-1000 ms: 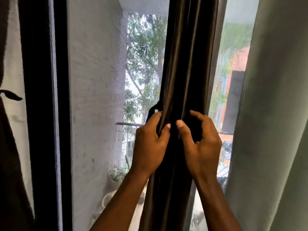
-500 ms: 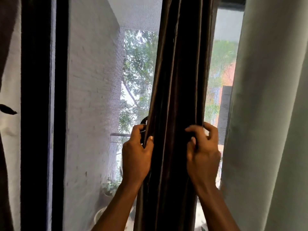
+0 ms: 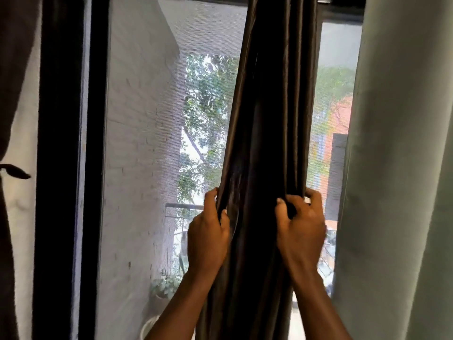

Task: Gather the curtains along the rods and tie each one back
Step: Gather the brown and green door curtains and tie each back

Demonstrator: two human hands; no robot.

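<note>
A dark brown curtain [image 3: 267,133] hangs bunched in folds down the middle of the window. My left hand [image 3: 208,238] grips its left edge, fingers wrapped behind the fabric. My right hand [image 3: 301,231] grips its right edge, fingers curled around the folds. Both hands sit at the same height, one on each side of the bundle. A pale grey-green curtain [image 3: 402,168] hangs at the right. Another dark curtain [image 3: 9,99] at the far left is tied back, with a tie end [image 3: 17,171] sticking out. Any tie around the middle curtain is hidden.
A black window frame post [image 3: 61,168] stands at the left. Mesh-screened glass [image 3: 142,143] shows a white brick wall, trees and potted plants [image 3: 166,285] outside. A dark rail [image 3: 340,6] runs along the top right.
My hands have moved apart, from pinching together at the front of the bundle to its left and right edges. The view has tilted upward, so the hands sit lower in frame.
</note>
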